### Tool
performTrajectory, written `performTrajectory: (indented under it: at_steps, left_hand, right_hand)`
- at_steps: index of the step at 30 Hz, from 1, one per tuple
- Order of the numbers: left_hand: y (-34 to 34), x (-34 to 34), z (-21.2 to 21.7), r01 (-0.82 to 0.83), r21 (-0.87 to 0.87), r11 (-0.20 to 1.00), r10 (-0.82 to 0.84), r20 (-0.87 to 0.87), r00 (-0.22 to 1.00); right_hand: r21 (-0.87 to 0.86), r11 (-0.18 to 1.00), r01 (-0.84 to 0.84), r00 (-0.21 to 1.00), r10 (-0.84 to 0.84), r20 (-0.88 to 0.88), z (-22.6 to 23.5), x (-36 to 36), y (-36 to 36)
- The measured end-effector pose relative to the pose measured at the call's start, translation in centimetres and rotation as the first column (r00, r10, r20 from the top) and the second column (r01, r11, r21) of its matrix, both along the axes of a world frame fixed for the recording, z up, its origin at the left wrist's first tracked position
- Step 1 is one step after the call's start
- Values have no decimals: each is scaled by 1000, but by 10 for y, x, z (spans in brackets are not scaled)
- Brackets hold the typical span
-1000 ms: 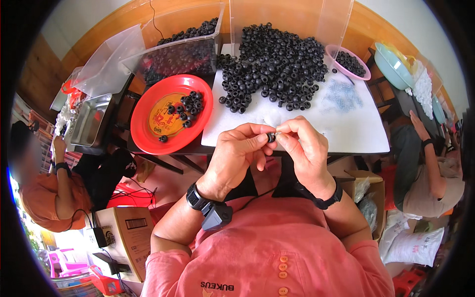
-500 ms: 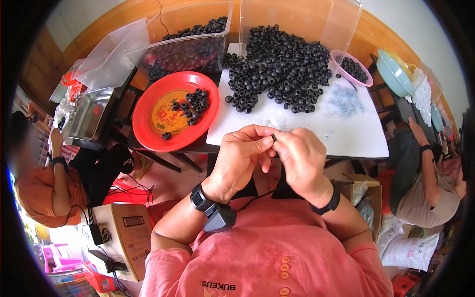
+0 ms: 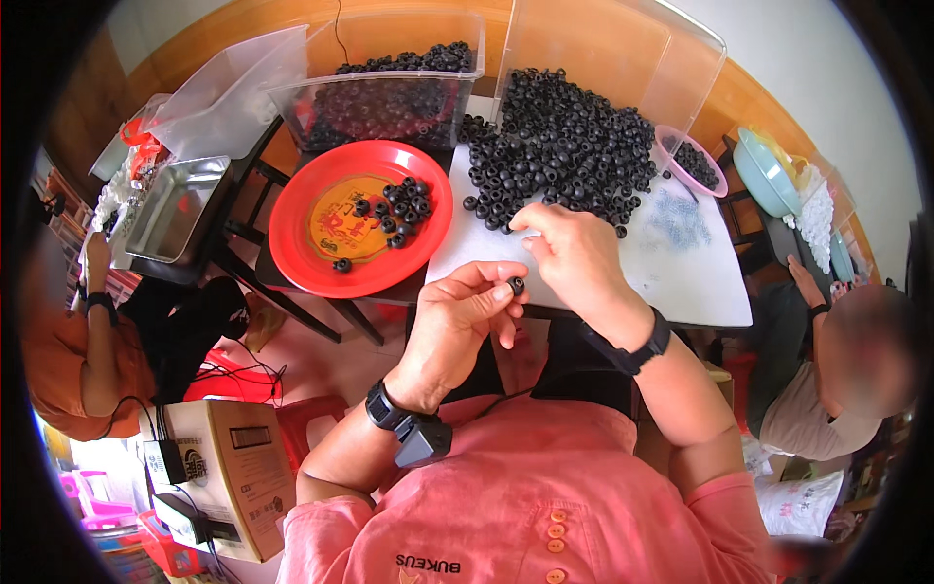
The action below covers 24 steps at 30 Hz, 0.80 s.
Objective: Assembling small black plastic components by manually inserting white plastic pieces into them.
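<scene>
Between the thumb and fingers of my left hand [image 3: 455,326] is a small round black bead [image 3: 516,285] with a hole through it. My right hand [image 3: 579,255] is above the white board [image 3: 681,282], with its fingers bent together at the near edge of a heap of black beads [image 3: 555,146]. Whatever those fingers may hold is too small or too hidden to make out. To the left, a red plate [image 3: 292,229] with a yellow middle carries several black beads on its right side and one near its lower rim.
Behind the plate stands a clear bin [image 3: 384,122] of black beads; another clear bin [image 3: 623,58] tips behind the heap. At right are a pink bowl [image 3: 696,170] of beads and scattered small clear bits [image 3: 681,222]. People sit on both sides. A cardboard box [image 3: 243,467] stands low left.
My hands have come apart. The right one moved up and forward to the heap's near edge, while the left stayed low, keeping the bead. The view has shifted slightly.
</scene>
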<state>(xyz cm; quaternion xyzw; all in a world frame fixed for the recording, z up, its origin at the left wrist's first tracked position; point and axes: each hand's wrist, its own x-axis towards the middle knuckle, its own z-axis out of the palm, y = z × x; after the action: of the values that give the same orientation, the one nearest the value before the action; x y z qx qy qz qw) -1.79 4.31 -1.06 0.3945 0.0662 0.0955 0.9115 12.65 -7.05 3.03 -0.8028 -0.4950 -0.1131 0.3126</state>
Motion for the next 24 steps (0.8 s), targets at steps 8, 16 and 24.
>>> performTrajectory:
  at_steps: [8, 16, 24]
  left_hand:
    - [11, -2, -15, 73, -131, 989, -61, 94, 994]
    - [16, -1, -20, 107, -182, 978, -85, 122, 989]
    - [17, 0, -21, 118, -186, 975, -96, 127, 987]
  right_hand:
    - [-323, 939, 117, 991, -88, 102, 4, 0, 22]
    - [-242, 959, 146, 989, -144, 27, 12, 20, 19]
    - [-344, 936, 75, 997, -72, 23, 15, 27, 43]
